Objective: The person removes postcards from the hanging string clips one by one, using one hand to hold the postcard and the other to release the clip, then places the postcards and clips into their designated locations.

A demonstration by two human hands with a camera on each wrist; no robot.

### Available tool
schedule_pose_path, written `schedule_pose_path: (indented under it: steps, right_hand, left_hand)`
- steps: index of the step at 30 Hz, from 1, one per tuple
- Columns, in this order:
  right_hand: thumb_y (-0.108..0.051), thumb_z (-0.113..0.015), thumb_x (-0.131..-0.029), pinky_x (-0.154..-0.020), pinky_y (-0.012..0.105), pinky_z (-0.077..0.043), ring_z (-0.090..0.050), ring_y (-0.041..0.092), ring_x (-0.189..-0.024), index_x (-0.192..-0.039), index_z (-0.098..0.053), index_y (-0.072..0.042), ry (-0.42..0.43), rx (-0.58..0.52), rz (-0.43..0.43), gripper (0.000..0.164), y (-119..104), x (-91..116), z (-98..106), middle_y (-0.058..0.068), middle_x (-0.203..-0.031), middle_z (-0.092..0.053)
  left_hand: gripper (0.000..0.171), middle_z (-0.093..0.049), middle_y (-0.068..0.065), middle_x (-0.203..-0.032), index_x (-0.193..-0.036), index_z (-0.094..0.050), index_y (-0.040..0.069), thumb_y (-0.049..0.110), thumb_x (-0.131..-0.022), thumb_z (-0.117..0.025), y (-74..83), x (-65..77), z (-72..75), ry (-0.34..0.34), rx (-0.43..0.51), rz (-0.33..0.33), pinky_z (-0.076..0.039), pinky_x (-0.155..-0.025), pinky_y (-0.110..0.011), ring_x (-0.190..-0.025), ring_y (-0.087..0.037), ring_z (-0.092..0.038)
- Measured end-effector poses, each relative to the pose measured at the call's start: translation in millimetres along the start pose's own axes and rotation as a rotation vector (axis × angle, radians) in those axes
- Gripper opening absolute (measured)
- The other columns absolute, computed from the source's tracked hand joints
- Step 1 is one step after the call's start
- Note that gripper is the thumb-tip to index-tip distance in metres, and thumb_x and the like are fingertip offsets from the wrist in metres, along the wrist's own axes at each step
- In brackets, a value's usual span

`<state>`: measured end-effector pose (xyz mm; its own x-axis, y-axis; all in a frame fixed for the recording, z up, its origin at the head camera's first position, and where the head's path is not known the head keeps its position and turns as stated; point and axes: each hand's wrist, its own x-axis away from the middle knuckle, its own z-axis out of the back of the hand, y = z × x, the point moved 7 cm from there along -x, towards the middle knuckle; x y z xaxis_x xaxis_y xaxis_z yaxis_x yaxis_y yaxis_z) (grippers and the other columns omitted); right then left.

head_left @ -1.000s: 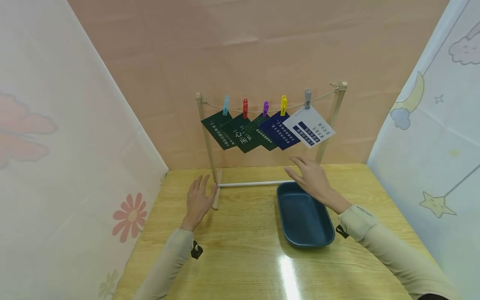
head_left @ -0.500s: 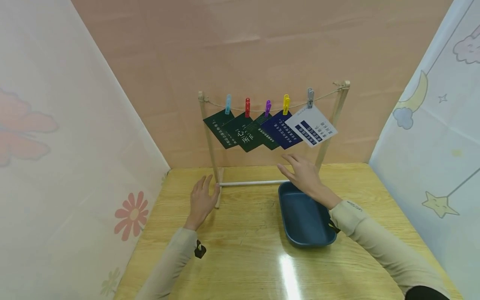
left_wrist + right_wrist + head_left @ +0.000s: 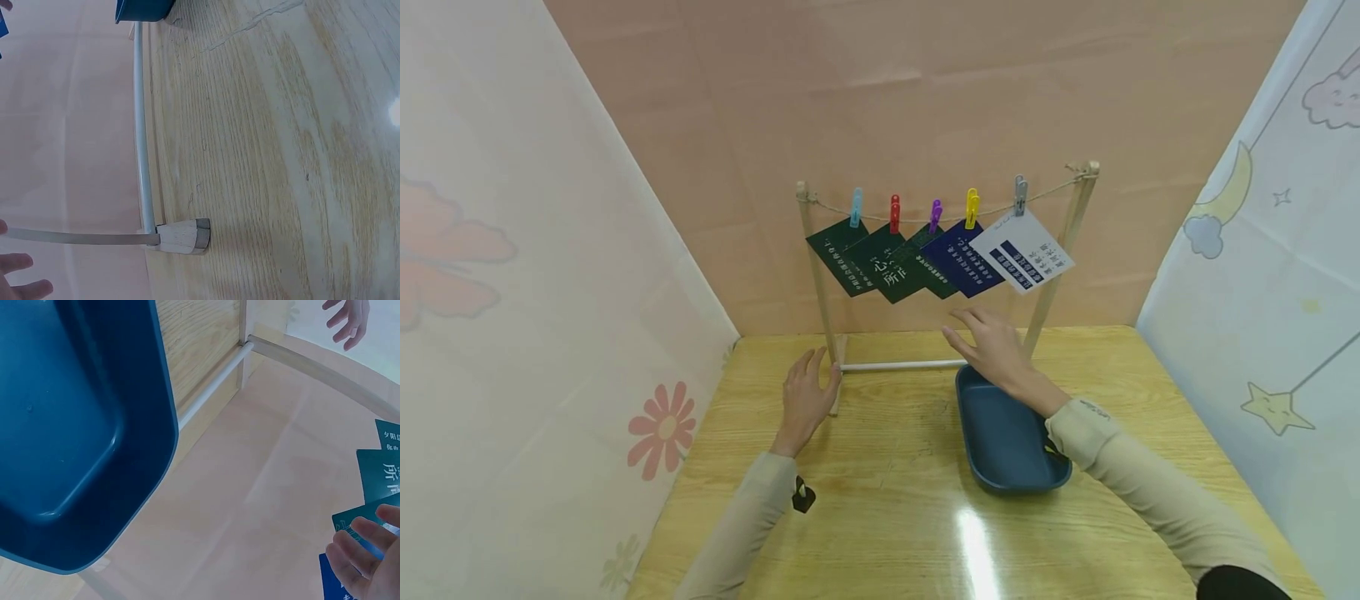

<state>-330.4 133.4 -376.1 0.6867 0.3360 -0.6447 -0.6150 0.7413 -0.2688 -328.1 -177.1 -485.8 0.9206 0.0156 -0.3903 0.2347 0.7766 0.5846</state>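
Below the hanging cards, my right hand [image 3: 996, 352] hovers over the far end of a blue plastic bin [image 3: 1011, 433], fingers loosely spread and holding nothing. My left hand [image 3: 805, 402] is beside the left post [image 3: 817, 283] of a wooden rack, its fingers relaxed; whether it touches the post I cannot tell. From the rack's string [image 3: 1052, 192] hang dark green cards [image 3: 891, 271], a navy card [image 3: 964, 260] and a white card [image 3: 1022, 254]. Light blue [image 3: 856, 208], red [image 3: 895, 214], purple [image 3: 936, 215], yellow [image 3: 972, 208] and grey clothespins [image 3: 1021, 196] pin them up.
A white rod [image 3: 902, 366] joins the rack's feet low down; the bin hides its right end. The rack stands at the back of a wooden table [image 3: 880, 517], before a pinkish backdrop [image 3: 925, 100]. Patterned cloth walls [image 3: 1285, 275] close off both sides.
My right hand has drifted left under the cards. My left hand moved slightly right early on and then stayed nearly still. The cards, clothespins and bin stay as they were.
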Motion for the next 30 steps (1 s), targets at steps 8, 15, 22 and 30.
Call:
schedule_pose_path:
  steps: [8, 15, 22, 30]
  right_hand:
    - [-0.032, -0.064, -0.097, -0.073, 0.047, -0.059, -0.067, 0.034, -0.096, -0.126, -0.066, -0.005, 0.019, 0.0, 0.028, 0.039, -9, -6, -1, 0.015, -0.116, -0.067]
    - [-0.027, -0.067, -0.096, -0.078, 0.048, -0.058, -0.065, 0.032, -0.097, -0.124, -0.066, -0.002, 0.026, -0.055, 0.052, 0.037, -15, -10, -4, 0.016, -0.115, -0.065]
    - [-0.027, -0.067, -0.096, -0.072, 0.046, -0.058, -0.065, 0.031, -0.09, -0.123, -0.067, -0.002, 0.049, -0.03, 0.069, 0.037, -22, -21, 0, 0.014, -0.11, -0.066]
    - [-0.031, -0.063, -0.099, -0.07, 0.043, -0.055, -0.06, 0.029, -0.086, -0.124, -0.067, -0.005, 0.034, -0.013, 0.041, 0.037, -29, -35, 4, 0.014, -0.109, -0.066]
  left_hand:
    - [0.054, -0.044, -0.024, -0.146, -0.144, -0.049, 0.005, 0.04, -0.103, -0.048, -0.4, -1.8, -3.0, -0.005, 0.005, -0.005, -0.034, -0.106, -0.068, -0.132, -0.048, -0.04]
    - [0.052, -0.043, -0.025, -0.146, -0.144, -0.049, 0.006, 0.039, -0.103, -0.049, 6.0, -4.5, -2.0, -0.004, 0.033, -0.009, -0.034, -0.106, -0.069, -0.132, -0.048, -0.039]
    - [0.055, -0.043, -0.026, -0.145, -0.142, -0.049, 0.002, 0.04, -0.102, -0.049, 13.2, -5.9, -1.7, -0.004, 0.014, -0.027, -0.034, -0.106, -0.069, -0.133, -0.048, -0.04]
    - [0.049, -0.045, -0.024, -0.144, -0.142, -0.05, 0.004, 0.034, -0.103, -0.051, 18.7, -6.6, -4.7, 0.008, 0.053, -0.039, -0.034, -0.106, -0.068, -0.132, -0.047, -0.041]
